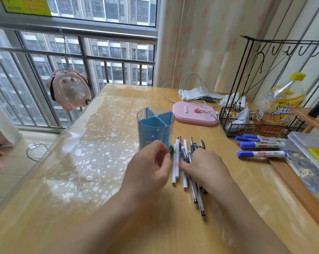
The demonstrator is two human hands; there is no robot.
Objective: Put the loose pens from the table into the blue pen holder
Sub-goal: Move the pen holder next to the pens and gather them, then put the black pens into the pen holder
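Note:
The blue pen holder [155, 125] stands upright on the wooden table [100, 143], its divided compartments showing no pens. Just right of it and nearer me lies a pile of several loose pens [184, 162], white and dark ones, pointing away from me. My left hand [149, 167] hovers at the holder's base beside the pile, fingers curled, with nothing visibly in it. My right hand [204, 165] rests on the pile, its fingers pressing on several pens and hiding their middles. Three blue-capped markers [261, 143] lie apart at the right.
A pink flat stand [195, 114] with a white cable sits behind the holder. A black wire basket [256, 123] holding a yellow drink bottle [281, 103] stands at the right, with a clear plastic box [309, 153] nearer. A pink fan [70, 89] hangs at the window railing.

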